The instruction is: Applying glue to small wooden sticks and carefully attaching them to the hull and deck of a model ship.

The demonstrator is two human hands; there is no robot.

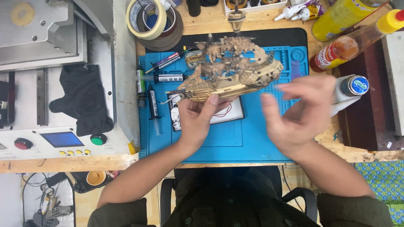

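Note:
My left hand [198, 120] holds a wooden model ship [229, 69] from beneath, thumb pressed on its hull, above a blue work mat [235, 138]. The ship has tan sails, dark rigging and a bowsprit pointing left. My right hand [301, 111] hovers to the right of the ship with fingers spread, blurred, not touching anything. A small white card with a red wire [229, 113] lies on the mat under the ship.
Syringes and tubes [164, 77] lie at the mat's left. Tape rolls [153, 19] sit at the back. Bottles [349, 44] and a spray can [351, 88] stand right. A grey machine [54, 84] with a black glove [84, 98] is at left.

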